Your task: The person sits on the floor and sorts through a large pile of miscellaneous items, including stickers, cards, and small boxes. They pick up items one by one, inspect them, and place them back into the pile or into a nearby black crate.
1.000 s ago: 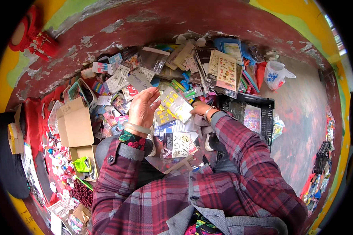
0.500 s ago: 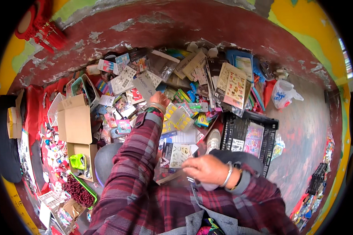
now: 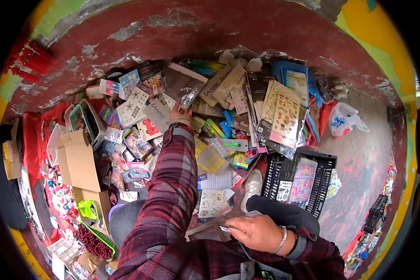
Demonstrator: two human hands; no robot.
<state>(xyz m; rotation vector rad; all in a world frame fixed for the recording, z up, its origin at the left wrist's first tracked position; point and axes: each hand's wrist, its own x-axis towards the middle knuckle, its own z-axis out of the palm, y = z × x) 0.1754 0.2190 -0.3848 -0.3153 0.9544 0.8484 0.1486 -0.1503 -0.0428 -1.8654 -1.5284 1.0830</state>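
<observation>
Two hands are at work over a crowded heap of packets and cards on the floor. The left hand (image 3: 180, 115) is at the upper middle of the heap, its fingertips at the near end of a shiny clear plastic packet (image 3: 190, 96), which lies just beyond them toward the wall (image 3: 247, 28). The fingers are partly hidden against the wrapping, so I cannot tell whether they grip it or only touch it. Just left of this hand lies a grey card packet (image 3: 157, 115); nearer the body, beside the forearm, is a yellow packet (image 3: 211, 159). The left arm stretches forward, almost straight, its plaid sleeve (image 3: 168, 182) rising from the lower edge. The right hand (image 3: 257, 233) is held back, low and close to the body, near the right knee (image 3: 284, 215), its back upward and its fingers curled inward. A small pale thing (image 3: 224, 229) shows at their tips; whether they pinch it I cannot tell. A black crate (image 3: 319, 193) stands beyond that knee.
</observation>
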